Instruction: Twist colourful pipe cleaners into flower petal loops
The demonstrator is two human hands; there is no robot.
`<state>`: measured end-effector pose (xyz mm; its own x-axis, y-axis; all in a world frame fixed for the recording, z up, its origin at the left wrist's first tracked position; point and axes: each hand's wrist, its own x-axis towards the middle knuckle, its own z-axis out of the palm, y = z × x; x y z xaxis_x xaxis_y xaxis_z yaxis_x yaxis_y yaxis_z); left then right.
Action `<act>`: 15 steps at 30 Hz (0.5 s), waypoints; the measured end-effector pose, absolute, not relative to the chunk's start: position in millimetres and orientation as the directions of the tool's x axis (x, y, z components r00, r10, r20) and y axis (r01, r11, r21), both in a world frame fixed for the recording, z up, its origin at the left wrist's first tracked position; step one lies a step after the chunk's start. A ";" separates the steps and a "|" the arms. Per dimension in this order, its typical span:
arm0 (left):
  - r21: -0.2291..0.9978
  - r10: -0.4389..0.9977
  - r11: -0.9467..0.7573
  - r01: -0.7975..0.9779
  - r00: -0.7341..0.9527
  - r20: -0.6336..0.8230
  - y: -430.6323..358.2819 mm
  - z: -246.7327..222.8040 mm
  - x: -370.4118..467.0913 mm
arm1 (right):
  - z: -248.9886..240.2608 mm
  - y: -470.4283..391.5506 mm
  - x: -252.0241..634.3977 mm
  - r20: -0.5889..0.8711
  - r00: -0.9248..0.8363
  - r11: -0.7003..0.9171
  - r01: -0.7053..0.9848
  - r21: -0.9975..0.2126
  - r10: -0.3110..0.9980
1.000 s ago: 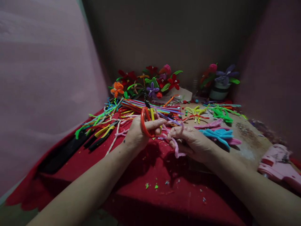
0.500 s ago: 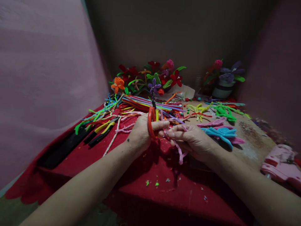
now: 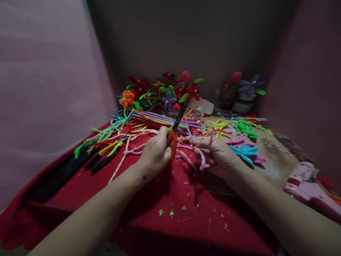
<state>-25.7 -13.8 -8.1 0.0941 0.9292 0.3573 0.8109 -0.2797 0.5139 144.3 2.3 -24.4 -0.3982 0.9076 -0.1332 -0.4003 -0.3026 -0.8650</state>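
My left hand [image 3: 156,148] is closed around scissors with red and yellow handles [image 3: 173,145]. Their dark blades [image 3: 180,118] point up and away, slightly to the right. Just to the right, my right hand [image 3: 213,151] pinches a light pink pipe cleaner [image 3: 204,160] between thumb and fingers. Its bent ends stick out above and below the fingertips. More pink pipe cleaners [image 3: 188,156] lie on the red cloth [image 3: 149,206] between the hands. The two hands are apart.
Yellow-and-black pliers [image 3: 112,153] lie at left by loose pipe cleaners [image 3: 114,129]. A bundle of straight ones [image 3: 165,119] lies behind the hands. Pipe-cleaner flowers [image 3: 168,100] stand at the back. Blue petals [image 3: 246,152] and a pink glue gun [image 3: 306,185] are at right.
My left hand has drawn left, away from my right, and now grips the scissors in a closed fist. Their blades have tilted rightward. The right hand still pinches the pink pipe cleaner.
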 end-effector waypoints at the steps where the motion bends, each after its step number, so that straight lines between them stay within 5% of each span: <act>1: 0.380 0.930 -0.273 0.884 0.141 0.340 -13.7 -10.2 -26.6 | -24.4 4.0 145.4 -0.134 -0.387 -0.304 -0.422 -0.854 0.912; 4: 0.085 0.941 -0.261 0.962 0.233 0.246 -13.7 -15.4 -27.3 | -24.3 7.8 147.8 -0.105 -0.367 -0.286 -0.483 -0.828 0.924; 7: -0.080 0.934 -0.281 0.956 0.292 0.205 -13.2 -17.9 -27.1 | -23.2 9.3 148.7 -0.090 -0.334 -0.268 -0.538 -0.799 0.938; 15: -0.181 0.941 -0.297 0.937 0.320 0.111 -13.9 -17.0 -26.2 | -20.7 8.9 150.6 -0.025 -0.368 -0.259 -0.605 -0.753 0.930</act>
<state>-26.2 -13.9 -17.0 0.3200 0.9408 0.1114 0.9374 -0.2974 -0.1814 150.6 8.9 -20.7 -0.3676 0.9297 -0.0248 -0.6049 -0.2593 -0.7529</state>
